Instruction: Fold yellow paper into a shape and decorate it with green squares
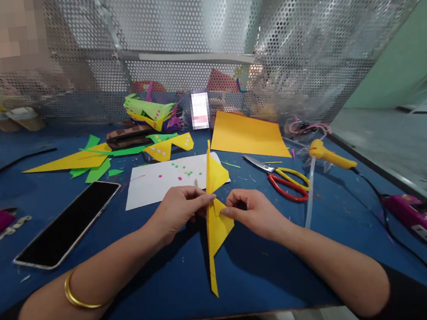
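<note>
A craft workshop: a blue table (182, 283) strewn with paper scraps (97, 166), scissors (283, 177) at centre right, a glue gun (328, 156), perforated metal screens (190, 33) behind.

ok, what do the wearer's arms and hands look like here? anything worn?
Both hands, left hand and right hand, are bare: no gloves, no rings visible. Forearms are uncovered. A plain gold bangle circles the left forearm. Dark short sleeves show at the frame's bottom edge.

The folded paper (216, 217) is held upright between the left hand (178, 209) and right hand (253, 212), over the table (174, 284). A sheet (161, 181) lies behind them, a phone (68, 224) to the left, scissors (283, 177) and a glue gun (327, 155) to the right.
</note>
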`<state>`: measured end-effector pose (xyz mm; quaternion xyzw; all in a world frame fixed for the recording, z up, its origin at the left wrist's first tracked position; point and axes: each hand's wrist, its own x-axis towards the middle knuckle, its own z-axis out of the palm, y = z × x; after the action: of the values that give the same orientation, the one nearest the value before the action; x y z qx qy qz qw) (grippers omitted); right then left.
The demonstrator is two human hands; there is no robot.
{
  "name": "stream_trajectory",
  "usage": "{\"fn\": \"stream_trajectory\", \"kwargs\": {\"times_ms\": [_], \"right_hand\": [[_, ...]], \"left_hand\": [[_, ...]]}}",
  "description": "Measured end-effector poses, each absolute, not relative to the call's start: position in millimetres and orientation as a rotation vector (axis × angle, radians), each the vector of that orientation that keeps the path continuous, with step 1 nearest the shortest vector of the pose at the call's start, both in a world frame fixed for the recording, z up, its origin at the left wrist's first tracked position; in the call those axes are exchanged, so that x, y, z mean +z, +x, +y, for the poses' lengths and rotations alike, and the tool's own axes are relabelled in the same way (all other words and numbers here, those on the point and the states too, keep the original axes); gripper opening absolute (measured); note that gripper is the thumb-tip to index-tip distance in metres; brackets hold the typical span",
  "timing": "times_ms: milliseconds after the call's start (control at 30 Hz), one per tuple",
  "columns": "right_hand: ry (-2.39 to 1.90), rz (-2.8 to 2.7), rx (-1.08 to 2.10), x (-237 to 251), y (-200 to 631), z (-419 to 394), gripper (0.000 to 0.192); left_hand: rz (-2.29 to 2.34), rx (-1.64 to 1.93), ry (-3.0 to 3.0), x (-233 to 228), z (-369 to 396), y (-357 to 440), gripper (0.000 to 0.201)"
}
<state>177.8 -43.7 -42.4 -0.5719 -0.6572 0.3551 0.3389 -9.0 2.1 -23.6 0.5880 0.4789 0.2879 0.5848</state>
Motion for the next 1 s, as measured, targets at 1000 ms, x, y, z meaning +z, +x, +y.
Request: {"fn": "stream_trajectory", "kwargs": {"times_ms": [1000], "right_hand": [[-1.164, -1.055, 1.476, -34, 163, -49, 0.049]], "left_hand": [[0.914, 0.77, 1.35, -31, -7, 14, 0.037]]}}
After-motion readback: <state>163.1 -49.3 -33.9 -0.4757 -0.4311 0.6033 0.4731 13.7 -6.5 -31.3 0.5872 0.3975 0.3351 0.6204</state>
